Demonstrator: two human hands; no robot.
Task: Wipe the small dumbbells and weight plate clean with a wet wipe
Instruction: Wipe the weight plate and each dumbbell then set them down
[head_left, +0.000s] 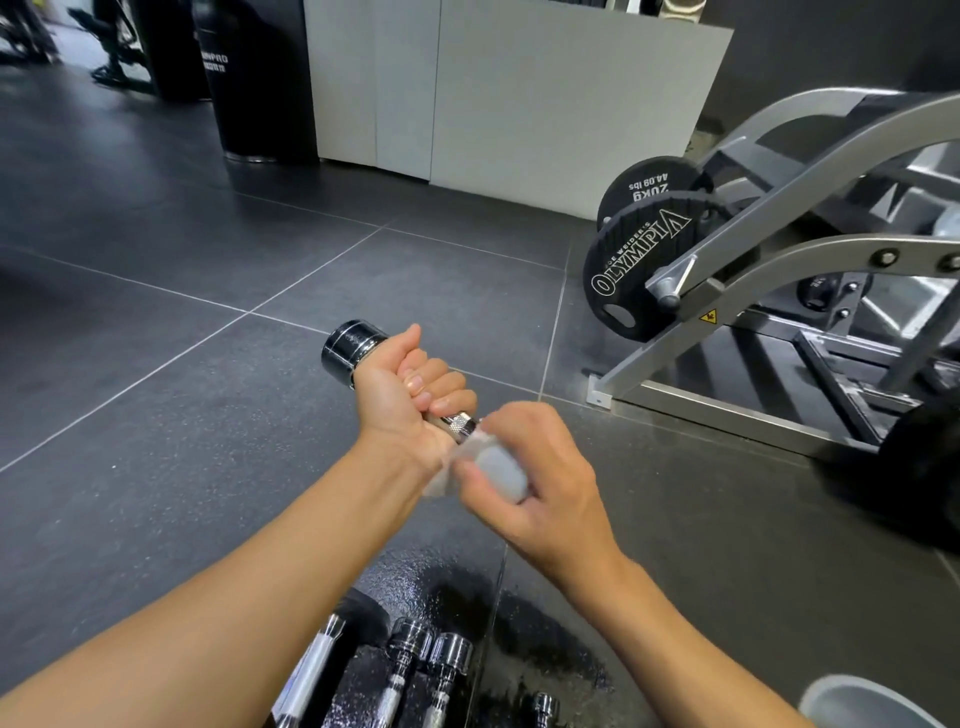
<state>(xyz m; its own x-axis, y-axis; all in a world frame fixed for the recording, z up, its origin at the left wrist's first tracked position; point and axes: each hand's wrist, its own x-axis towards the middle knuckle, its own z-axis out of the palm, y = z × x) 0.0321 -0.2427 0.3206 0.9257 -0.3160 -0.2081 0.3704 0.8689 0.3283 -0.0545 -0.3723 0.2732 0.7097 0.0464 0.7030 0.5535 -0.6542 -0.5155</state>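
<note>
My left hand (410, 387) grips the knurled handle of a small chrome dumbbell (352, 347), held in the air over the floor with its far head pointing up and left. My right hand (535, 467) presses a white wet wipe (491, 462) around the near head, which the wipe hides. Below my arms several more chrome dumbbells (415, 670) lie side by side on a wet dark patch of floor. I cannot pick out a loose weight plate on the floor.
A grey plate-loaded machine (769, 291) with black Olympia plates (634, 260) stands at right. A white cabinet (519, 98) and black cylinder (260, 88) are at the back. A grey container rim (857, 699) shows at bottom right. Dark floor tiles spread left.
</note>
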